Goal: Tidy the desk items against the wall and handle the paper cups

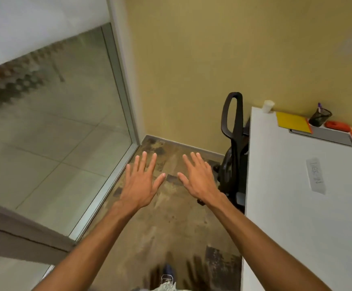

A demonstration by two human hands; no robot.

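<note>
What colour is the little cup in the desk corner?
White. The paper cup shows best in the head view.

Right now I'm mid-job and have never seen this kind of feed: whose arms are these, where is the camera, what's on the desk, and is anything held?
There is one picture, from a wide-angle camera worn on a person's head, looking forward and down. No machine: the two bare arms are the wearer's. The left hand and right hand are stretched out over the floor, fingers spread, holding nothing. The white desk is at the right. Along the wall on it stand a paper cup at the corner, a yellow folder, a mesh pen pot and an orange item, too blurred to name. A black chair sits beside the desk.
</note>
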